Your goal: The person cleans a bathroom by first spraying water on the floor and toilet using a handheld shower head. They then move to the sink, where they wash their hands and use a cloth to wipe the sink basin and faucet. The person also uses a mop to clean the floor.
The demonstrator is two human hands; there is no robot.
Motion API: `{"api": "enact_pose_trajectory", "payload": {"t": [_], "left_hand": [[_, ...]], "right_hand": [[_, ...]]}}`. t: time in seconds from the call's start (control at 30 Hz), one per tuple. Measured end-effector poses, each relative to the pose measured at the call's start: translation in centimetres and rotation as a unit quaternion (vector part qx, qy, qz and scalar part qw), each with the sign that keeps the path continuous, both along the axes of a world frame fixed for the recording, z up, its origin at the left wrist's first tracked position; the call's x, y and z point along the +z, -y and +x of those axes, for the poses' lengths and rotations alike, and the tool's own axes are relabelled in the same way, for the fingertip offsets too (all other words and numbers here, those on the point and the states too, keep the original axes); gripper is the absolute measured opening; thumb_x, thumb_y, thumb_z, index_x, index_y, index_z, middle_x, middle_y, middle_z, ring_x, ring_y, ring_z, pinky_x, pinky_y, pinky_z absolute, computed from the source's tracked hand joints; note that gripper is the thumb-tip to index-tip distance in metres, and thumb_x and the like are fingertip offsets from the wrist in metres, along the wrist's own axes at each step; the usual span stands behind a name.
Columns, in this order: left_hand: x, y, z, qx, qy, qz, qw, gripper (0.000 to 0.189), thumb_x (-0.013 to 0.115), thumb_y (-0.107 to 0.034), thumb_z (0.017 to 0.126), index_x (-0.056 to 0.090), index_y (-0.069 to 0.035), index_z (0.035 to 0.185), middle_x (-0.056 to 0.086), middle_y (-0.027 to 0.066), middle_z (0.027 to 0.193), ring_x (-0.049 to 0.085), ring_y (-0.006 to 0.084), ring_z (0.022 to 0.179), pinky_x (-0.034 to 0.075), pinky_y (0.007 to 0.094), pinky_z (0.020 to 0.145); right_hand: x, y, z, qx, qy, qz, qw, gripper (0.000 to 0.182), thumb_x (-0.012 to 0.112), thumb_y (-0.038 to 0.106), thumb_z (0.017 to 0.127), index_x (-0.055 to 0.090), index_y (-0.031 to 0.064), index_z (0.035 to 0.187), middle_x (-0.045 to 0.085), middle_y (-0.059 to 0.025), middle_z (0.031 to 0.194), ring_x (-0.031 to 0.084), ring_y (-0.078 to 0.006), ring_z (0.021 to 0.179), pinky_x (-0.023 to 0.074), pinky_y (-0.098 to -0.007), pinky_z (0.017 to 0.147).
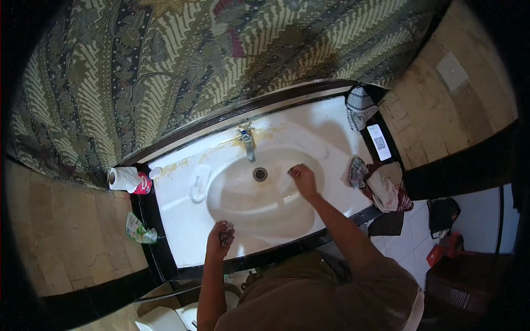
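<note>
A white washbasin [273,207] with a round metal drain [260,174] lies before me. At its back edge stands a metal tap [248,145], with yellowish stains on the surface around it. My left hand [221,236] is closed around a crumpled greyish thing [226,233] over the front left rim; what it is I cannot tell. My right hand [304,178] is over the right part of the bowl, its fingers curled inward; whether something small is between them is not clear.
Toilet paper [125,179] and a red package [143,183] stand left, above a green-white plastic packet [140,229]. Right are a checked cloth [359,108], a lit phone [379,142] and crumpled cloths [385,186]. A patterned curtain [207,62] hangs behind the basin.
</note>
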State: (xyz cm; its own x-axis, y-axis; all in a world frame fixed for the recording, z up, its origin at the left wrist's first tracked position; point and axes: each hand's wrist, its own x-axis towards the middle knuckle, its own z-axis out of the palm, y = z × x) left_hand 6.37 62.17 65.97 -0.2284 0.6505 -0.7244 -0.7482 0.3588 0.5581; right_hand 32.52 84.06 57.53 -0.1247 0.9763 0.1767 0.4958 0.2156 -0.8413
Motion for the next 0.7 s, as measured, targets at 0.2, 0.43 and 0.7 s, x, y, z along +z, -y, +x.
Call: {"api": "enact_pose_trajectory", "payload": {"t": [0.2,0.43,0.7], "left_hand": [[4.6,-11.1,-1.9,-0.217,-0.258,0.007,0.941,0.018,0.059,-0.019,0.074,0.058,-0.006,0.087,0.053,0.0014,0.061,0.049,0.0117,0.049,0.036,0.0244,0.044],[6.1,-24.3,0.7,-0.378,-0.793,0.082,0.471,0.043,0.059,-0.015,0.078,0.051,-0.016,0.121,0.058,0.0150,0.111,0.062,0.0324,0.089,0.052,0.0430,0.075],[1.3,-29.7,1.1,-0.424,-0.836,0.045,0.346,0.040,0.061,-0.024,0.080,0.054,-0.013,0.118,0.060,0.0080,0.108,0.065,0.0272,0.080,0.054,0.0383,0.064]], "right_hand": [[-4.3,1.6,-6.8,0.071,-0.018,-0.187,0.980,0.020,0.071,0.021,0.073,0.064,0.0034,0.077,0.062,-0.0077,0.066,0.059,-0.0148,0.061,0.0478,-0.0296,0.061],[-9.3,-0.6,-11.1,0.083,-0.034,-0.207,0.974,0.019,0.068,0.023,0.074,0.065,0.0036,0.075,0.063,-0.0062,0.064,0.058,-0.0131,0.053,0.0476,-0.0286,0.056],[-14.0,-1.2,-12.4,0.082,-0.076,-0.194,0.975,0.017,0.064,0.019,0.077,0.062,0.0041,0.069,0.061,-0.0036,0.061,0.057,-0.0111,0.055,0.0465,-0.0287,0.054]]}}
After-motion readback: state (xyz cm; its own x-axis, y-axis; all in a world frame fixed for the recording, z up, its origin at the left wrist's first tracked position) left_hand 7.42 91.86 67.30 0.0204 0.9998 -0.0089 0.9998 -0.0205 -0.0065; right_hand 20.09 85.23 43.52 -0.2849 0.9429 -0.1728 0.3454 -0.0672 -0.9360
